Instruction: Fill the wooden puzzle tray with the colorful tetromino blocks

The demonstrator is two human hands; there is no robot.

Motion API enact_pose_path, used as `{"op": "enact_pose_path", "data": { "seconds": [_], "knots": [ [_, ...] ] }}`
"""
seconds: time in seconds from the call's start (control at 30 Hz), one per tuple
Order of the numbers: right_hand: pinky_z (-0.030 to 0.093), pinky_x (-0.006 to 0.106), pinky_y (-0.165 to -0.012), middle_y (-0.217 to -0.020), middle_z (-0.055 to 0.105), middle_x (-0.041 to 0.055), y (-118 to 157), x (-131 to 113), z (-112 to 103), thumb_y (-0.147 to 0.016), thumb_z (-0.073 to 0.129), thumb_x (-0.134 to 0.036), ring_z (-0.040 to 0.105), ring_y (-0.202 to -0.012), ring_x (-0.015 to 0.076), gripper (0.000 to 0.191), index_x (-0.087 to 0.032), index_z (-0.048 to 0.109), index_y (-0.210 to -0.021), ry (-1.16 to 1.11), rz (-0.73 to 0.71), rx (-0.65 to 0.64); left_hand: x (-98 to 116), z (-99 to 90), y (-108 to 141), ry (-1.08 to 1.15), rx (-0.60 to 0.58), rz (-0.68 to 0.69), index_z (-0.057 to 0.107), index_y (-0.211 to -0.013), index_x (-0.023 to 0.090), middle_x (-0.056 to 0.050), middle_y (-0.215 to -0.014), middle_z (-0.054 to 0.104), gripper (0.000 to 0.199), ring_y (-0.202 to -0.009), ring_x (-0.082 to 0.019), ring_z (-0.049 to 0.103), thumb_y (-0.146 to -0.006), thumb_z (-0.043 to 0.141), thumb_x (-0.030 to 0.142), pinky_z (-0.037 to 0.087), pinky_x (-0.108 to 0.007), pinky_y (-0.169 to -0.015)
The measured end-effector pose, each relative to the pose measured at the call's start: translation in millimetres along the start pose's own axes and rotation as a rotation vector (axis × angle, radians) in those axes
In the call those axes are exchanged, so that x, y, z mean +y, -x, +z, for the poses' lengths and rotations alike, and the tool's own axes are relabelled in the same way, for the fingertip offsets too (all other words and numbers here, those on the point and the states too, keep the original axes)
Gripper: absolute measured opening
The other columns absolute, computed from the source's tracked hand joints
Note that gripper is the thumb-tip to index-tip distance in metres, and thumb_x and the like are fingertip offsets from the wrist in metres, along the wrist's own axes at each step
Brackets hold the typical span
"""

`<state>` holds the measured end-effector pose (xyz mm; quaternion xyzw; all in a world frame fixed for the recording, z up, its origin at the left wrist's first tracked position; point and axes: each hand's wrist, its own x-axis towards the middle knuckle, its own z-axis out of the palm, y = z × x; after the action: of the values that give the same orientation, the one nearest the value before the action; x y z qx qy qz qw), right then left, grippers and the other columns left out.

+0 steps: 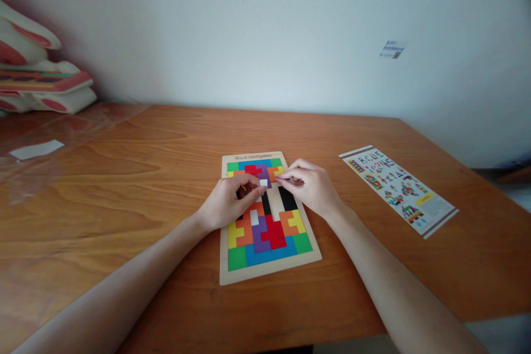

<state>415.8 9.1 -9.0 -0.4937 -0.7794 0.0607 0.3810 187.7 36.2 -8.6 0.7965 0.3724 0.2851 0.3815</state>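
A wooden puzzle board lies on the table, filled with coloured block pieces and showing a bare wood gap around its middle. Over the board's left side, my left hand pinches a white piece between thumb and fingers. My right hand is over the right edge, its thumb and fingertips pressed together; what they hold, if anything, is too small to make out. Black pieces sit beside the gap. A red piece lies below it, among purple, orange and yellow ones.
On the wooden table, a printed pattern sheet lies to the right. Clear plastic wrap and a white paper strip are at the left, near a white and pink toy keyboard. A wall stands behind.
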Motion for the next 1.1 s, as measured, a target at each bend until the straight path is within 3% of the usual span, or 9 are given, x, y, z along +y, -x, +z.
{"op": "enact_pose_path", "data": {
  "seconds": [0.1, 0.37, 0.6, 0.87, 1.1],
  "knots": [
    [0.047, 0.025, -0.062, -0.081, 0.063, 0.0039, 1.5, -4.6, 5.0, -0.088, 0.067, -0.023, 0.059, -0.067, 0.012, 0.01, -0.017, 0.074, -0.083, 0.076, -0.052, -0.037, -0.5, 0.3, 0.2, -0.003, -0.004, -0.003, 0.066, -0.086, 0.016, 0.0, -0.071, 0.064, 0.03, -0.057, -0.01, 0.051, -0.09, 0.056, 0.044, 0.04, -0.021, -0.052],
    [0.05, 0.028, -0.068, -0.084, 0.065, 0.006, 2.4, -9.2, 16.1, -0.089, 0.066, -0.028, 0.063, -0.074, 0.0157, 0.016, -0.018, 0.077, -0.085, 0.222, 0.001, -0.109, -0.6, -0.3, -1.8, 0.061, 0.032, -0.023, 0.066, -0.083, 0.016, 0.0, -0.071, 0.063, 0.032, -0.056, -0.01, 0.051, -0.089, 0.058, 0.047, 0.04, -0.021, -0.052],
    [0.051, 0.036, -0.08, -0.084, 0.064, 0.0095, -1.4, -9.5, 1.2, -0.094, 0.057, -0.038, 0.059, -0.084, 0.0207, 0.031, -0.016, 0.078, -0.094, 0.263, -0.117, -0.211, -5.5, -1.4, -5.3, 0.232, 0.095, -0.051, 0.065, -0.087, 0.017, -0.002, -0.077, 0.065, 0.033, -0.065, -0.013, 0.057, -0.087, 0.061, 0.049, 0.044, -0.023, -0.058],
    [0.05, 0.039, -0.091, -0.108, 0.067, 0.0102, 1.9, -6.9, -7.8, -0.093, 0.057, -0.03, 0.062, -0.097, 0.0215, 0.024, -0.02, 0.077, -0.102, 0.242, -0.126, -0.293, -4.1, -1.6, -4.1, 0.172, 0.075, -0.064, 0.065, -0.084, 0.016, 0.0, -0.073, 0.063, 0.032, -0.06, -0.01, 0.053, -0.087, 0.061, 0.049, 0.042, -0.022, -0.054],
    [0.051, 0.037, -0.087, -0.099, 0.066, 0.0091, -0.1, -9.3, -9.3, -0.092, 0.059, -0.026, 0.063, -0.094, 0.0209, 0.02, -0.021, 0.078, -0.097, 0.225, -0.096, -0.304, 0.8, -2.5, -2.7, 0.107, 0.068, -0.05, 0.065, -0.083, 0.017, 0.001, -0.071, 0.063, 0.033, -0.055, -0.009, 0.05, -0.088, 0.059, 0.049, 0.039, -0.021, -0.049]
  ]
}}
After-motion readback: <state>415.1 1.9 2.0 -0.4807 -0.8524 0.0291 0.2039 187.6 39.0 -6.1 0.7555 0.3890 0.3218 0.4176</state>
